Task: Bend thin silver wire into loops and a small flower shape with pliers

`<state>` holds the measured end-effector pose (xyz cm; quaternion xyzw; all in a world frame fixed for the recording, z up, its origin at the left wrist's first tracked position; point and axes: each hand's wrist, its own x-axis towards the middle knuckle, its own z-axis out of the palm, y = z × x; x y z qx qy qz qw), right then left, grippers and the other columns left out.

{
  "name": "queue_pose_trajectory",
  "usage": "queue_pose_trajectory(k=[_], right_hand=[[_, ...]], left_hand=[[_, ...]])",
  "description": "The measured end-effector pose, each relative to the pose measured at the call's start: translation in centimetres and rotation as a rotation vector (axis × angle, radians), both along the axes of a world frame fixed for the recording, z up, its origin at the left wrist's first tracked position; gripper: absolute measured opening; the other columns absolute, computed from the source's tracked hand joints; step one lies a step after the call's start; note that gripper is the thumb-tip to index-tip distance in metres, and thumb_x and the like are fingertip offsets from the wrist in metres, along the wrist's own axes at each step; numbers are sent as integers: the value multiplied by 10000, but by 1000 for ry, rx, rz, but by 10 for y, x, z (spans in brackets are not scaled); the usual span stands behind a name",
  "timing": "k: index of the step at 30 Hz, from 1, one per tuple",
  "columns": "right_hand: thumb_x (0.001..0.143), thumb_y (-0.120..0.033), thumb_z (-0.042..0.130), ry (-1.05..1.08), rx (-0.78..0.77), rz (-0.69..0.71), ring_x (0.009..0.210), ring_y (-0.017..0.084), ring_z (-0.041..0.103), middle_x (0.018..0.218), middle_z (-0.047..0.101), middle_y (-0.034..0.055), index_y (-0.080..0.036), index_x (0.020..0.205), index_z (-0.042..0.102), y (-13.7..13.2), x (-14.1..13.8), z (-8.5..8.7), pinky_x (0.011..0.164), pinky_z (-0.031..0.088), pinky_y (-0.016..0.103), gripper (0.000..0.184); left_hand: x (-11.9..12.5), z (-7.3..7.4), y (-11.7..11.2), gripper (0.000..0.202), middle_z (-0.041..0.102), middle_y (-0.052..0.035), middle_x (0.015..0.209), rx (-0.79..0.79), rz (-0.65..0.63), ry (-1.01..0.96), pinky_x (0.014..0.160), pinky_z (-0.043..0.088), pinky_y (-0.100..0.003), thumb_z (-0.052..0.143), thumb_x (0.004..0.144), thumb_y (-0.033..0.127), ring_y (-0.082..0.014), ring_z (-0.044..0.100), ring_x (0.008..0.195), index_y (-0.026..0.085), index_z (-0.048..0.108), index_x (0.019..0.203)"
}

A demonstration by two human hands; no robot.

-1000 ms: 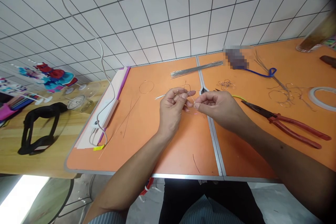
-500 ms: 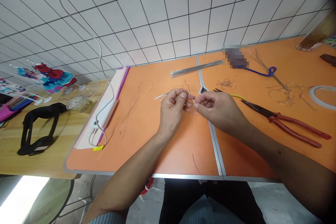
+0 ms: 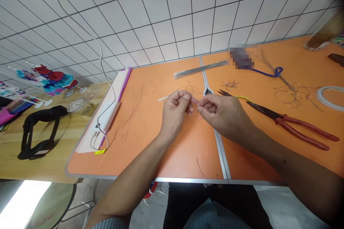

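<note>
Above the middle of the orange table, my left hand [image 3: 176, 109] is closed, thumb and fingers pinching a thin wire [image 3: 194, 100]. My right hand [image 3: 220, 109] pinches the same wire from the other side, so a short stretch shows between the two hands. A small wire loop [image 3: 189, 88] stands up just beyond my left fingertips. Behind the left hand lies a short bundle of silvery wires [image 3: 163, 98]. The tips of dark-jawed pliers [image 3: 225, 93] poke out behind my right hand, which hides part of them.
Red-handled pliers [image 3: 292, 123] lie at right, near a tangle of wire [image 3: 230, 85]. A long wire bundle [image 3: 200, 69] rests near the tiled wall. Left are a wire ring [image 3: 148, 88], crossed wires [image 3: 130, 116] and a power strip [image 3: 109, 117]. A white ring [image 3: 324, 103] sits far right.
Both hands stay almost in place, still pinching the wire. The right fingers have shifted slightly, and a little more of the wire shows between the hands.
</note>
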<state>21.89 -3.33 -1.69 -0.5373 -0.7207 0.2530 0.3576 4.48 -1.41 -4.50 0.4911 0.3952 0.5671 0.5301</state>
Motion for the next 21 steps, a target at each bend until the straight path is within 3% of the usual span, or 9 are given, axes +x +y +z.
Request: queue_pose_trajectory(k=[6,11,16,18,21], right_hand=[[892,-171,723,-33,23,-3,613,136,612,686,719,-21,-204,812,746,-1,0,1,611,426,299,89],[897,-164,706,-26,24,2,583,130,588,660,702,-25,-202,804,746,-2,2,4,606,430,302,108],[893,-174,716,-49,-1,2,593,132,596,677,711,-24,-209,820,745,-2,2,4,590,416,294,86],[890,-178,732,-46,4,0,591,129,594,682,707,-33,-207,905,753,-2,1,4,579,414,284,39],[905,-155,711,-28,65,56,552,114,543,658,668,-60,-209,1066,766,-3,3,3,562,402,271,178]], left_hand=[[-2,10,1,123,602,26,674,-152,-14,-50,512,278,-225,720,926,238,-64,395,526,181,671,828],[-3,11,1,61,616,21,672,-180,-54,-49,517,273,-230,730,894,230,-65,403,516,178,701,880],[-2,11,0,141,563,36,647,-180,-5,-23,505,241,-226,749,889,265,-56,353,510,175,666,819],[-1,12,0,163,545,40,638,-181,19,-16,499,231,-224,744,879,257,-53,338,504,176,638,785],[-1,14,1,178,542,40,630,-185,32,-17,494,228,-223,728,873,243,-50,330,495,177,612,755]])
